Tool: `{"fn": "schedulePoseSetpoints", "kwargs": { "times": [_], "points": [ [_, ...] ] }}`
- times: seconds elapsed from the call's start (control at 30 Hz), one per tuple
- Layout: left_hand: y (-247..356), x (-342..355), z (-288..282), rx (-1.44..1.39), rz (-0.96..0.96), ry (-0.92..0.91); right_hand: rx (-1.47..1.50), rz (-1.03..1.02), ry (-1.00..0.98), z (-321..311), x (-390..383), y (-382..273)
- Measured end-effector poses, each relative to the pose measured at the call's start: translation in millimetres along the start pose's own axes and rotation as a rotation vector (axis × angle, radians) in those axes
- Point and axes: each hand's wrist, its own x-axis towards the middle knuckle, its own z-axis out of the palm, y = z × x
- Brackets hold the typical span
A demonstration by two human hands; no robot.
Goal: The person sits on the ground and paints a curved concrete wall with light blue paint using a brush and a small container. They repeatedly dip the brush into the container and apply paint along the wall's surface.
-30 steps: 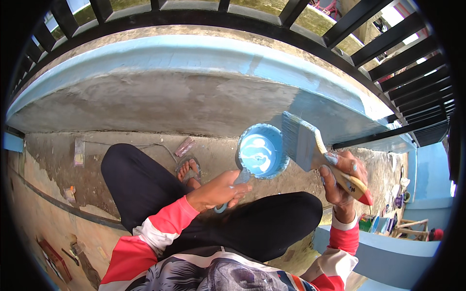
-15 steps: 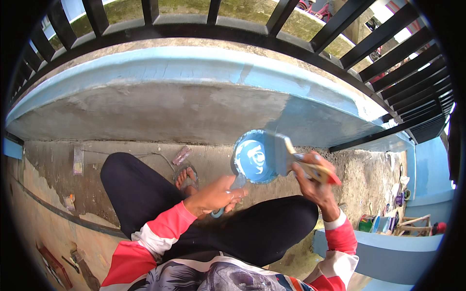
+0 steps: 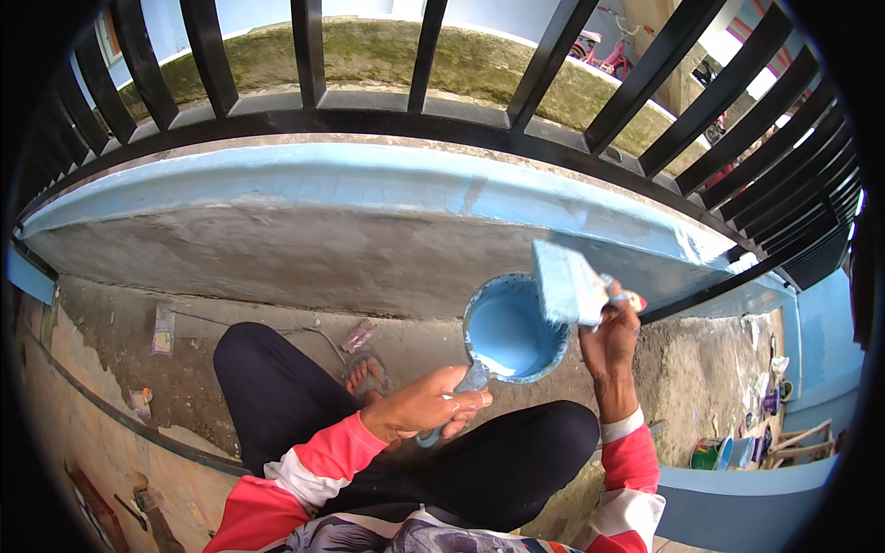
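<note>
My left hand (image 3: 426, 405) is closed round the handle of a round blue dipper (image 3: 472, 309). Light blue paint (image 3: 510, 334) covers its bottom, and dried paint crusts the rim. My right hand (image 3: 610, 343) grips a wide flat paintbrush (image 3: 564, 284), its bristles coated in pale blue. Raised at the dipper's right rim, the brush shows its broad face and overlaps that edge in view. Ahead stands a low wall (image 3: 277, 258), bare grey along the left and middle, with blue paint on its right part (image 3: 636, 267).
Black metal railings (image 3: 396, 123) run above the wall's light blue ledge (image 3: 341, 180). My bent knees flank the dipper. A thin cable and a reddish wrapper (image 3: 359, 336) lie on the floor by my sandalled foot. Paint cans (image 3: 712, 452) and a wooden frame (image 3: 802, 444) stand at right.
The brush has turned from a blurred, edge-on pose beside the dipper to a raised, broad-side one. My left hand still holds the dipper. The whole view has shifted, with the scene lower.
</note>
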Motion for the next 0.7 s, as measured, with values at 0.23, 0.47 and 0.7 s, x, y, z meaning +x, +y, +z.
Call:
{"fn": "schedulePoseSetpoints", "kwargs": {
  "times": [0.23, 0.47, 0.7],
  "points": [
    [0.4, 8.3, -4.0, 0.024, 0.034, -0.018, -0.231, -0.160, -0.013, 78.2, 66.6, -14.4],
    [-17.2, 7.9, -12.7, -0.017, 0.008, 0.023, -0.412, -0.089, 0.009, 119.1, 94.1, 0.2],
    [-25.4, 15.2, -17.2, -0.010, 0.027, -0.021, -0.555, -0.136, 0.080, 114.3, 100.0, -4.6]
  ]
}}
